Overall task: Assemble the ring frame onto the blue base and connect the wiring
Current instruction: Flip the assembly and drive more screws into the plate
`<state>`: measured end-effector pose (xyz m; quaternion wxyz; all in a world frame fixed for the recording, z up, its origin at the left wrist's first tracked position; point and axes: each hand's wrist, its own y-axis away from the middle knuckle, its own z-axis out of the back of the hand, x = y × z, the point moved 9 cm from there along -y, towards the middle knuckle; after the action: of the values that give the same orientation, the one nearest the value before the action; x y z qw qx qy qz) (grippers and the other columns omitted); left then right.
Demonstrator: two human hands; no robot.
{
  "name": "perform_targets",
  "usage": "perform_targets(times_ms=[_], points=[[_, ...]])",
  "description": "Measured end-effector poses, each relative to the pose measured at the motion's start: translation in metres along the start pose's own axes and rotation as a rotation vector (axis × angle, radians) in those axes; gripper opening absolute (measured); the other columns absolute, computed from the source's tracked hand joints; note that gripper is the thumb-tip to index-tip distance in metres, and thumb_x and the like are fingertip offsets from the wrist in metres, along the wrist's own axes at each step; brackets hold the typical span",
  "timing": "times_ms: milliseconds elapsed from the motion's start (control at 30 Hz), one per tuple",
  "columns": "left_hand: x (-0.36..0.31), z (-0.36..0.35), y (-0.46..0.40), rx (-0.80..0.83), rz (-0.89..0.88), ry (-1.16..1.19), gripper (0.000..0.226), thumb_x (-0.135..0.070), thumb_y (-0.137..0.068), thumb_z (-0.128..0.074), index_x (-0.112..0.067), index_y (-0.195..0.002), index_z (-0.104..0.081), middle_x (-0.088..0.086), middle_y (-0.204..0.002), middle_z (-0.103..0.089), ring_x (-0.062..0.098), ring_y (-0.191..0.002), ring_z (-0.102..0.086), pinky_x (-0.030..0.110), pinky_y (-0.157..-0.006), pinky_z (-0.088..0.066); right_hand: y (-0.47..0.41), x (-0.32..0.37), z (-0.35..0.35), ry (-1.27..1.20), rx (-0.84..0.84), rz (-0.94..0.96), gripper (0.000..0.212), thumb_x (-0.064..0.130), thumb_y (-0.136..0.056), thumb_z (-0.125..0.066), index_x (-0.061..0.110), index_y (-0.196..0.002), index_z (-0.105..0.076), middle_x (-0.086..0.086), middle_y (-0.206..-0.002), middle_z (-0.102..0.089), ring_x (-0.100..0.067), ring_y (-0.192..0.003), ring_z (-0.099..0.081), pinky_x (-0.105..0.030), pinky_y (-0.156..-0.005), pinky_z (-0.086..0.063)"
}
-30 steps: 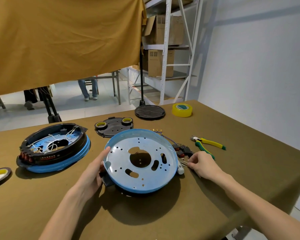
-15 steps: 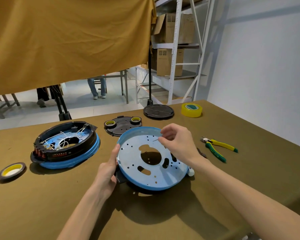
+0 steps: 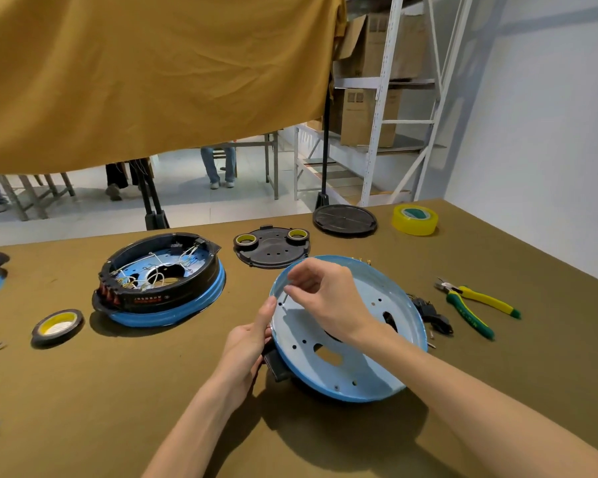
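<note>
A person's two bare forearms reach over a table [image 3: 497, 243] covered in olive-brown cloth. Near the middle lies a round, shallow, light blue metal base [image 3: 370, 360] with a raised rim and many punched holes, its left edge tilted up off the table. The left hand [image 3: 249, 343] grips that left rim, thumb along the edge and fingers curled beneath, beside a black plastic block [image 3: 277, 365] under the base. The right hand [image 3: 325, 298] hovers over the base's left side, thumb and fingers pinching a small thin metal screw [image 3: 286, 298] just inside the rim. To the left sits a finished unit: a black ring frame with white wiring on a blue base [image 3: 159, 281]. In front of it lies a black-edged roll of yellow tape [image 3: 57, 324]. Behind the tilted base rests a black perforated round plate [image 3: 271, 248] carrying two small tape rolls, and further back a black round lid [image 3: 344, 219] and a roll of clear yellow tape [image 3: 415, 219]. Right of the base lie a black connector with wires [image 3: 432, 315] and yellow-and-green pliers [image 3: 473, 305].
</note>
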<state>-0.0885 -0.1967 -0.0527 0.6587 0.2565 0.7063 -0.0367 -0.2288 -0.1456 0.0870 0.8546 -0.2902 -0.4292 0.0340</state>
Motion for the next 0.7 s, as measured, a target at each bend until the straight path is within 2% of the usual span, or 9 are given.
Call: perform_targets(times_ms=[67, 233, 300, 433, 567, 633, 700], points=[[-0.002, -0.001, 0.001, 0.020, -0.009, -0.008, 0.100, -0.093, -0.042, -0.072, -0.015, -0.103, -0.078, 0.001, -0.095, -0.081, 0.008, -0.085, -0.076, 0.024, -0.074, -0.053, 0.001, 0.000, -0.004, 0.001, 0.018, 0.023, 0.006, 0.005, -0.086, -0.079, 0.009, -0.089, -0.076, 0.005, -0.079, -0.073, -0.007, -0.071, -0.068, -0.015, -0.069, -0.053], [0.000, 0.002, 0.000, 0.020, 0.010, -0.022, 0.102, -0.092, -0.041, -0.074, -0.014, -0.106, -0.076, 0.001, -0.098, -0.081, 0.009, -0.089, -0.076, 0.028, -0.079, -0.052, 0.003, 0.003, -0.008, 0.011, 0.005, 0.081, 0.008, 0.004, -0.087, -0.079, 0.011, -0.090, -0.076, 0.007, -0.080, -0.073, -0.009, -0.074, -0.069, -0.018, -0.071, -0.055], [0.000, 0.004, 0.000, 0.008, 0.005, -0.030, 0.106, -0.095, -0.037, -0.073, -0.015, -0.106, -0.077, 0.000, -0.098, -0.081, 0.009, -0.090, -0.076, 0.025, -0.078, -0.052, 0.004, 0.005, -0.010, 0.030, 0.014, 0.111, 0.008, 0.005, -0.087, -0.078, 0.011, -0.091, -0.076, 0.005, -0.083, -0.074, -0.009, -0.076, -0.069, -0.022, -0.073, -0.057], [-0.002, 0.003, 0.000, 0.003, -0.006, -0.042, 0.108, -0.097, -0.036, -0.071, -0.013, -0.103, -0.078, -0.004, -0.095, -0.081, 0.000, -0.081, -0.074, 0.017, -0.067, -0.050, 0.006, 0.012, -0.017, 0.099, 0.059, 0.176, 0.007, 0.005, -0.088, -0.078, 0.008, -0.094, -0.076, 0.001, -0.086, -0.075, -0.008, -0.078, -0.068, -0.026, -0.075, -0.059], [0.000, 0.004, -0.001, 0.006, -0.008, -0.024, 0.103, -0.092, -0.040, -0.075, -0.009, -0.100, -0.078, -0.001, -0.092, -0.081, 0.002, -0.079, -0.074, 0.010, -0.055, -0.053, 0.006, 0.012, -0.021, 0.157, 0.105, 0.205, 0.006, 0.004, -0.088, -0.076, 0.008, -0.093, -0.078, -0.001, -0.088, -0.075, -0.008, -0.077, -0.065, -0.024, -0.075, -0.056], [0.000, 0.004, 0.000, 0.012, -0.015, -0.022, 0.103, -0.091, -0.041, -0.076, -0.008, -0.102, -0.077, -0.001, -0.092, -0.081, 0.003, -0.081, -0.075, 0.011, -0.058, -0.054, 0.010, 0.014, -0.025, 0.198, 0.147, 0.244, 0.006, 0.005, -0.089, -0.075, 0.007, -0.094, -0.078, -0.002, -0.090, -0.074, -0.010, -0.077, -0.064, -0.023, -0.073, -0.054], [-0.001, 0.004, -0.001, 0.024, -0.018, -0.029, 0.105, -0.092, -0.040, -0.076, -0.009, -0.105, -0.076, -0.001, -0.096, -0.081, 0.003, -0.085, -0.075, 0.017, -0.068, -0.054, 0.012, 0.012, -0.026, 0.190, 0.158, 0.241, 0.008, 0.006, -0.089, -0.074, 0.008, -0.095, -0.079, -0.001, -0.092, -0.071, -0.010, -0.078, -0.062, -0.022, -0.071, -0.052]])
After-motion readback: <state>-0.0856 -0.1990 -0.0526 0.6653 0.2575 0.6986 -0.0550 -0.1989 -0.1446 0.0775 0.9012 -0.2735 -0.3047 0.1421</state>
